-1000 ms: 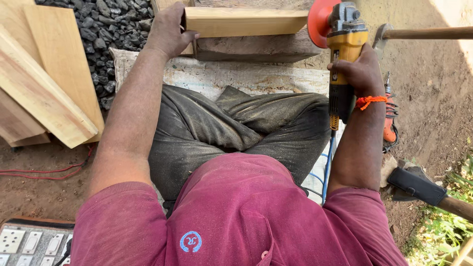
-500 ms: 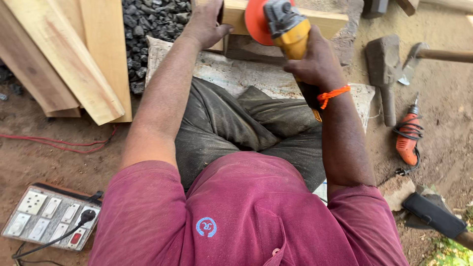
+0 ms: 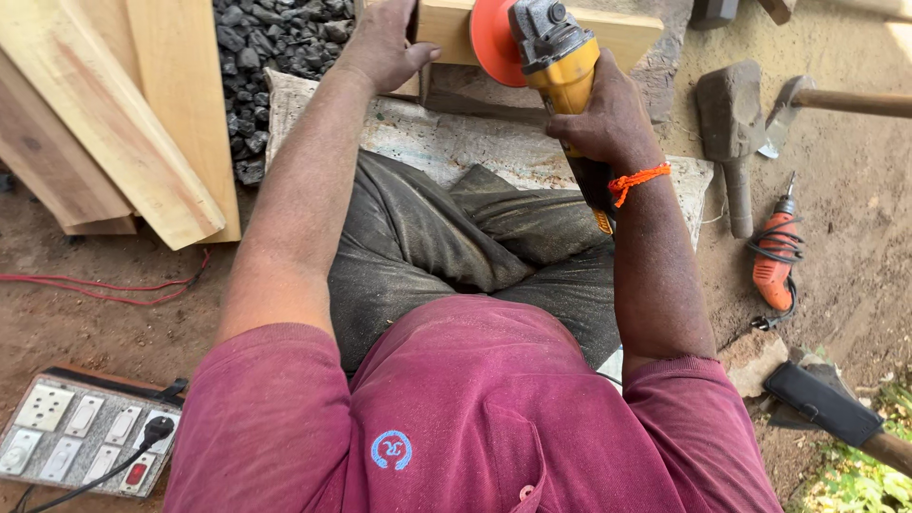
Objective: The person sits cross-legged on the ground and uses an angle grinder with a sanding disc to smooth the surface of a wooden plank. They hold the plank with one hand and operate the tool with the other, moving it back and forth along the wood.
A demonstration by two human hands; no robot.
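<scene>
The right hand (image 3: 603,119) was clenched around a yellow angle grinder (image 3: 560,66), its orange disc (image 3: 494,40) touching the wooden block (image 3: 532,28). The left hand (image 3: 385,43) gripped that block's left end (fingers partly out of frame). Right of the block lay a mallet (image 3: 730,123) and an orange drill (image 3: 777,258).

Head camera; looks steeply down; close

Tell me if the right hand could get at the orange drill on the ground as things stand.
Probably not yet: the right hand grips the yellow grinder. The orange drill lies unobstructed on that side.
</scene>
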